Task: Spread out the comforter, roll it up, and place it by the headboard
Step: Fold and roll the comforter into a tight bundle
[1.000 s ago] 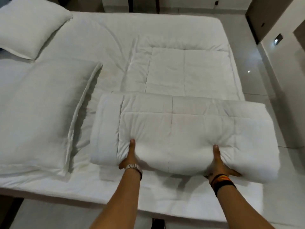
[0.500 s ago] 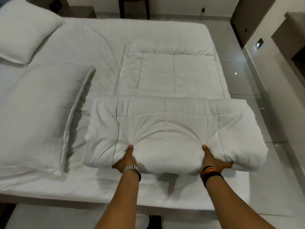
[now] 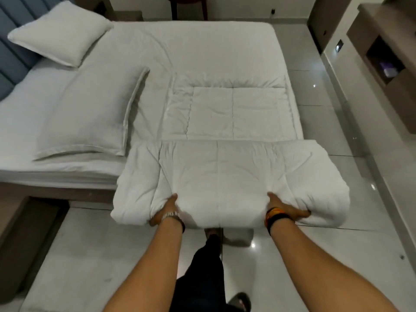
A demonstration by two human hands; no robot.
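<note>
Glossy pale grey tiled floor underfoot, a dark trouser leg and shoe at the bottom of view; near edge of the white-sheeted bed just ahead; left hand and right hand both closed on the near side of the thick white quilted comforter roll, thumbs on top, fingers tucked underneath and mostly hidden; left wrist has a metal watch, right wrist has dark and orange bands; roll looks lifted at its near side and overhangs the bed edge above the floor, far side seems to rest at the mattress edge; roll is puffy, stitched in big squares, creased where the thumbs press in, ends bulge out past both hands; judged soft, light, compressible, not slippery, not fragile; likely to sag or unroll if gripped loosely, so best held from below with hands well apart, thumbs pinning the top layer; beyond the roll a flat quilted section of the same comforter lies unrolled on the mattress; to the left a large flat white pillow, farther off a smaller plump white pillow touching the blue padded headboard; wooden wall shelf unit at right.
</note>
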